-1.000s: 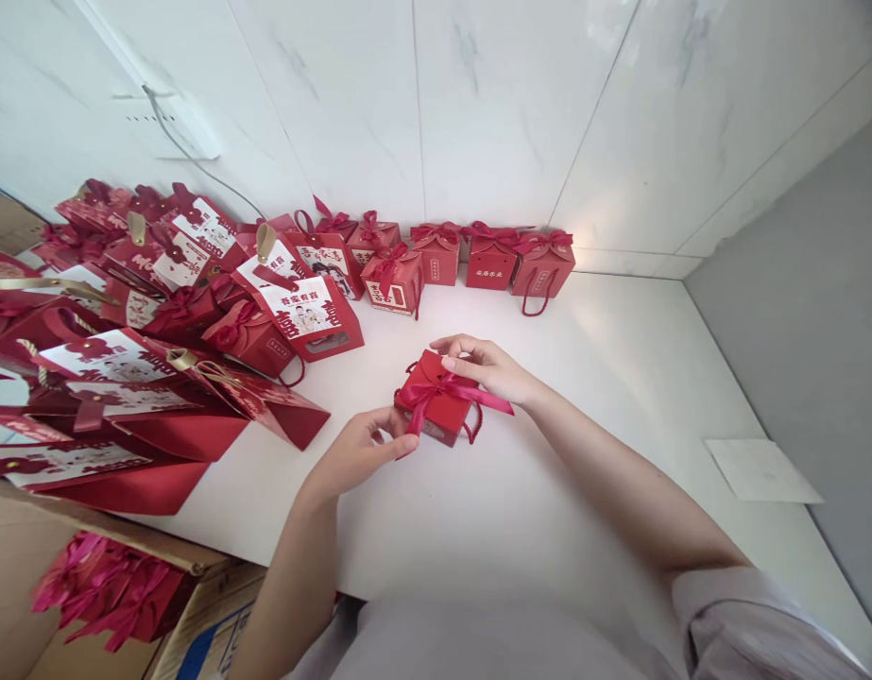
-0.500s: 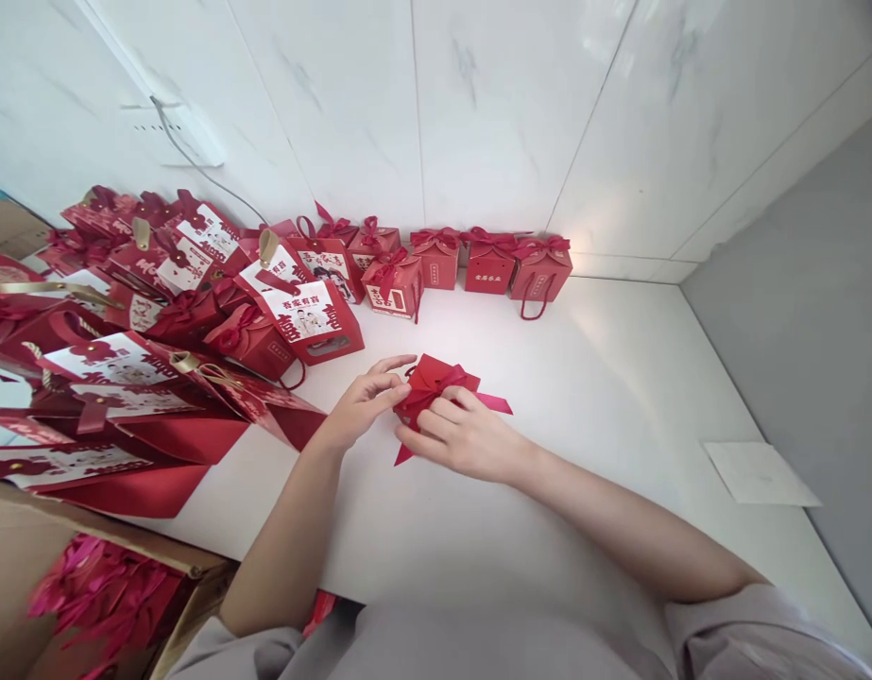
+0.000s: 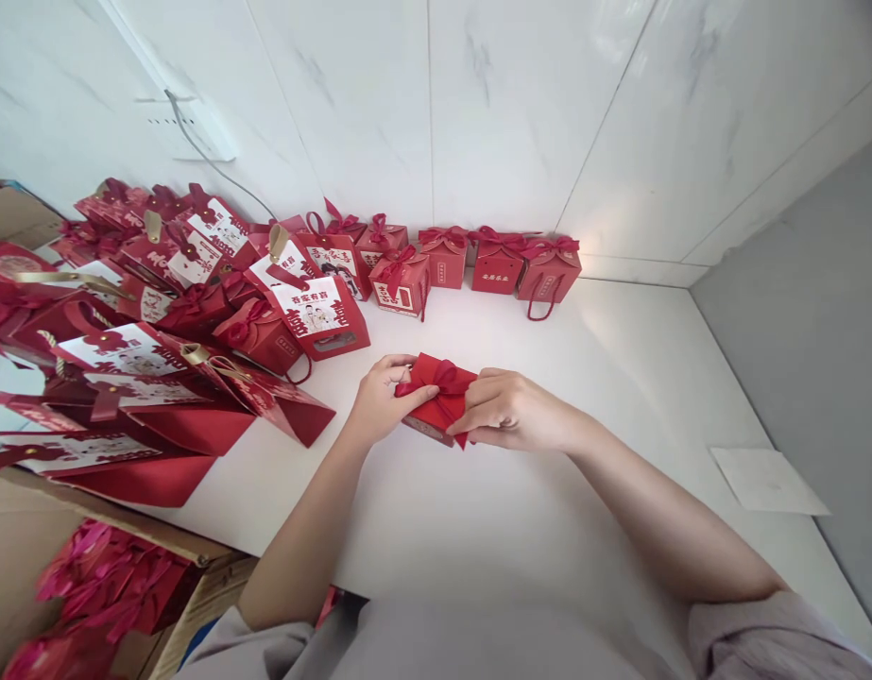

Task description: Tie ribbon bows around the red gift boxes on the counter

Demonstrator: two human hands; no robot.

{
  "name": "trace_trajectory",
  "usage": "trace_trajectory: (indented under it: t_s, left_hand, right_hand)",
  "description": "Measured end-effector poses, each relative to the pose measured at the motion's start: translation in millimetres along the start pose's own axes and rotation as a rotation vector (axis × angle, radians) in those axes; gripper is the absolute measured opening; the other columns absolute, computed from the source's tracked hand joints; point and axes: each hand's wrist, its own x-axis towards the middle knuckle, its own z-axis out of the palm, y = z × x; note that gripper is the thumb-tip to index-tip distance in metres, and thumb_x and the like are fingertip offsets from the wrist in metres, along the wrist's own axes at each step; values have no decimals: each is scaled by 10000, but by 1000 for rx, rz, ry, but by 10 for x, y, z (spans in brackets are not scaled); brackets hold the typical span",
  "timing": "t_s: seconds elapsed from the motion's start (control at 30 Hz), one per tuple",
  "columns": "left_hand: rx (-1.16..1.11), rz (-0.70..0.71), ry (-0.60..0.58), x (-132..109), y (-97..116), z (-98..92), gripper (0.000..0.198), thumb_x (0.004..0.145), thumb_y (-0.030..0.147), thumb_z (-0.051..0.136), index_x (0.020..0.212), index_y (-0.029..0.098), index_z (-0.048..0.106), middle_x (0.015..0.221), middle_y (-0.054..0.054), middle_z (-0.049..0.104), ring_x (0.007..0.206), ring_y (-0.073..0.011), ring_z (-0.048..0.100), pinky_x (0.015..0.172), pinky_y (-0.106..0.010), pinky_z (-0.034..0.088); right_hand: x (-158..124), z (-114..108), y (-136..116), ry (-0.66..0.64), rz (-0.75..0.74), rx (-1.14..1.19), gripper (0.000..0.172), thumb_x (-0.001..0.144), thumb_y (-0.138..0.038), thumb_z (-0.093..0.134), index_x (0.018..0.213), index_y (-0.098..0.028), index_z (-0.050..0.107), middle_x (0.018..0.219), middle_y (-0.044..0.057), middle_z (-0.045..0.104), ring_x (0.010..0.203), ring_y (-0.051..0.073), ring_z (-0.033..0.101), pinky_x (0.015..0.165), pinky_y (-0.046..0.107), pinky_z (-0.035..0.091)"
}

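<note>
On the white table in front of me sits a small red gift box (image 3: 427, 412) with a red ribbon (image 3: 447, 378) tied in a bow on its lid. My left hand (image 3: 380, 401) grips the box's left side, thumb lying across the top by the bow and fingers behind. At the right front corner, my right hand (image 3: 524, 412) is closed, its thumb and forefinger pinching a ribbon tail. The right hand's other fingers are curled, and part of the box is hidden behind them.
Several finished red boxes with bows (image 3: 498, 264) line the wall at the back. Red gift bags (image 3: 320, 326) crowd the table's left side. A cardboard box (image 3: 187, 543) with more beribboned red boxes stands at lower left. A white sheet (image 3: 768, 482) lies at right.
My right hand has shifted right, from over the bow to the ribbon tail at the box's front corner. My left thumb has moved onto the lid, and the bow is now more exposed.
</note>
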Motion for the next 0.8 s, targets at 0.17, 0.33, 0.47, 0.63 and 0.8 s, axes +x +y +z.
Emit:
trace_trajectory:
  t_s: [0.17,0.33,0.47,0.63,0.8]
  left_hand:
    - [-90,20,-28,-18,-5,-17,296,765,443,700,667,180,605,1207,-86,598,1126,-261,580,1027,-401,399]
    - [-384,58,-263,-14,-218,-211,459,752,436,721,1121,236,535,1352,-107,543,1247,-276,522,1023,-419,422]
    - [-302,136,-356,2,-397,-280,882,628,327,839,1388,285,394,1481,-122,415,1392,-300,367,1133,-448,316]
    - [-294,151,-442,-14,-390,-119,1131,586,271,863,1507,307,207,1528,-118,357,1399,-315,363,1137,-469,326]
    - [-353,158,-549,-9,-384,-47,1216,596,256,849,1525,342,70,1477,-122,435,1309,-312,489,1054,-513,417]
  right_hand:
    - [-91,-209,-16,-265,191,316,165,874,-340,636,891,-238,764,755,10,706,646,128,594,657,271,435]
    - [-121,-412,-76,-222,405,513,294,844,-469,638,894,-191,721,804,29,694,694,148,593,634,266,447]
    - [-169,-445,61,89,693,288,347,879,-539,541,896,-211,652,852,43,669,748,179,573,661,300,440]
    - [-218,-373,214,-244,775,383,390,836,-564,574,782,-192,680,756,34,641,635,152,515,552,276,377]
    - [-145,-328,156,-329,583,688,365,865,-512,573,878,-174,708,843,42,661,743,155,543,675,283,413]
